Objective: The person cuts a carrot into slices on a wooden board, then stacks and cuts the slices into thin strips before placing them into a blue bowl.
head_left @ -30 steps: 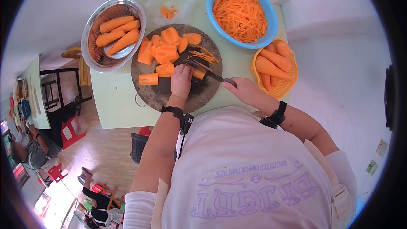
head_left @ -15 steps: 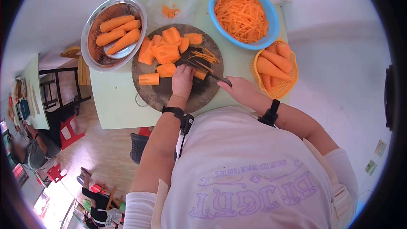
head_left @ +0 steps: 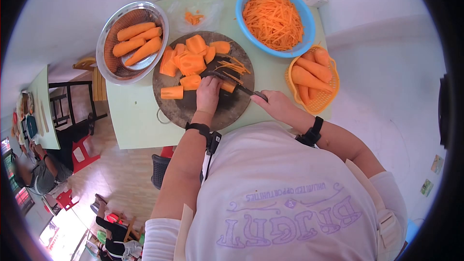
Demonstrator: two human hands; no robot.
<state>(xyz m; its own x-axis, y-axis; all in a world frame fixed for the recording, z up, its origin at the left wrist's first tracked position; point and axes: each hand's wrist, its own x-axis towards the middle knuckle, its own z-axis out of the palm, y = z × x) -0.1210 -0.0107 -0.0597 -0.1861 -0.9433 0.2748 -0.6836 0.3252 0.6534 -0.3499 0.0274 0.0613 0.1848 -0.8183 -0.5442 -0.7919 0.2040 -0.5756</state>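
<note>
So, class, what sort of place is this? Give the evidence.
Probably a communal food-prep room or canteen. The left hand steadies a carrot piece, the right hand holds a knife, on a round chopping board; a blue basin holds shredded carrot; other people sit by more tables.

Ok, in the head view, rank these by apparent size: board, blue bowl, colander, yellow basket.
1. board, clearly largest
2. blue bowl and colander: they look about alike, so I won't rank one over the other
3. yellow basket, smallest
</note>
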